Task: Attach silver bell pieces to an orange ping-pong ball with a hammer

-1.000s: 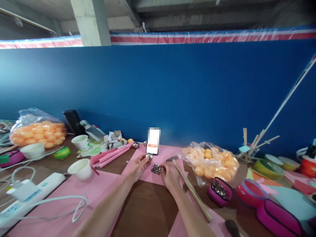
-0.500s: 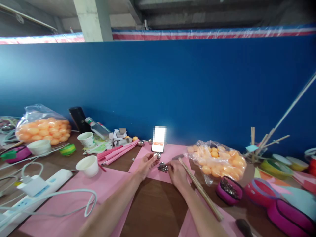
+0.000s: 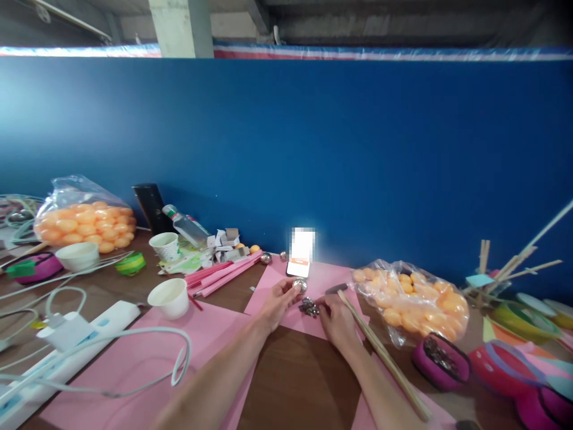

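Observation:
My left hand [image 3: 280, 301] pinches a small shiny silver ball [image 3: 297, 285] between thumb and fingers, just above a pink paper sheet [image 3: 286, 319]. My right hand [image 3: 336, 319] rests on the same sheet with its fingers curled at a little heap of small silvery metal pieces [image 3: 308, 307]; whether it grips any of them I cannot make out. A phone [image 3: 301, 255] with a lit screen stands propped just behind both hands.
A hammer with a long wooden handle [image 3: 380, 352] lies right of my right hand, beside a bag of orange balls [image 3: 412, 298] and a magenta case [image 3: 441, 357]. At left are paper cups [image 3: 170, 297], pink sticks [image 3: 224, 273], a power strip [image 3: 67, 340] and another ball bag [image 3: 83, 218].
The view has drifted left and slightly up, so everything sits further right in the frame. Both hands keep their places relative to the silver ball and the metal heap.

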### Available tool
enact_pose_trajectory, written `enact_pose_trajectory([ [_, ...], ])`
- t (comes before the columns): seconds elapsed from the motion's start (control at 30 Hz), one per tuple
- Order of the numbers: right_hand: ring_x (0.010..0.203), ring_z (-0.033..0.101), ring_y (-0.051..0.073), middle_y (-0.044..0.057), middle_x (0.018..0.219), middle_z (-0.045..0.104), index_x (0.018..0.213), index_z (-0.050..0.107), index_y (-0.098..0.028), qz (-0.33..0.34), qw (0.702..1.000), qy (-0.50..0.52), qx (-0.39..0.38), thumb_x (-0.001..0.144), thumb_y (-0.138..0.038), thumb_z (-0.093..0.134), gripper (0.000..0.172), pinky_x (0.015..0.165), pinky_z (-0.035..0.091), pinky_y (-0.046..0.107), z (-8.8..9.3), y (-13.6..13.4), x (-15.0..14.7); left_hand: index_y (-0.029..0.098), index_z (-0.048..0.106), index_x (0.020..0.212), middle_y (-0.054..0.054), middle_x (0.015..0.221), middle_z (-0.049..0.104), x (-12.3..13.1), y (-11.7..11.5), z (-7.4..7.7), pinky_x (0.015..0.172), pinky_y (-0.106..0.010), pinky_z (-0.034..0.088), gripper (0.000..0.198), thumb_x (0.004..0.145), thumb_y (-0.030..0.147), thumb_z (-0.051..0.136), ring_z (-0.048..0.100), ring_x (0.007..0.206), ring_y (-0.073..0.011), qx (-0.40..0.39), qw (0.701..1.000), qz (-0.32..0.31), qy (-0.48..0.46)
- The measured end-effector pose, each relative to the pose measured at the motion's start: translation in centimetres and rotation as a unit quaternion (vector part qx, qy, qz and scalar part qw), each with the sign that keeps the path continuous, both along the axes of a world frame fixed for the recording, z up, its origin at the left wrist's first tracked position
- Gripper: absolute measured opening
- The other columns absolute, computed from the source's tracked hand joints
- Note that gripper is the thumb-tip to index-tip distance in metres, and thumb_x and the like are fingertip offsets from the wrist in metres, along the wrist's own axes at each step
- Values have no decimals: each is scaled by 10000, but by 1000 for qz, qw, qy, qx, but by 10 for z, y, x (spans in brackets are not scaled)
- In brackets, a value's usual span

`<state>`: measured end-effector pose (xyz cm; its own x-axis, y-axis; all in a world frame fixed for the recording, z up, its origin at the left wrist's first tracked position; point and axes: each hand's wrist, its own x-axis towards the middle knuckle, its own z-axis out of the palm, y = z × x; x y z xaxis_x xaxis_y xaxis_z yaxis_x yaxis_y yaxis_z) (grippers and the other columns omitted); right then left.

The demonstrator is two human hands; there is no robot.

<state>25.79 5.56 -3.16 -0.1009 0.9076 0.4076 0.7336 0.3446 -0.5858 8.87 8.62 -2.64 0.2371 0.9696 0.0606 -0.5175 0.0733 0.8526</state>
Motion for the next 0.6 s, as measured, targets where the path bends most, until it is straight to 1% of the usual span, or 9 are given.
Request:
enact_pose_trajectory([
  [0.13,787,583,202,59,819,643,817,626,-173,9,1000,-6,-10,769,-126,411,226,695,428,290,1,1,0,138,609,949,-88,903,632,0,0,0,833,-342,439,334,664,298,677,591,831,-166,0,1000,-1,4],
  [0.33,771,579,198,52,813,638,818,625,-181,11,1000,11,-10,766,-124,417,221,694,424,295,4,1,0,137,609,926,-95,912,629,-2,-2,3,865,-364,423,296,684,299,659,587,853,-171,5,1000,-7,9],
  [0.6,776,573,199,51,816,634,818,625,-185,10,1000,8,-19,756,-122,420,223,695,427,300,3,2,1,144,607,926,-95,928,620,-2,-1,4,852,-356,431,282,690,291,653,582,853,-169,8,1000,-9,17],
])
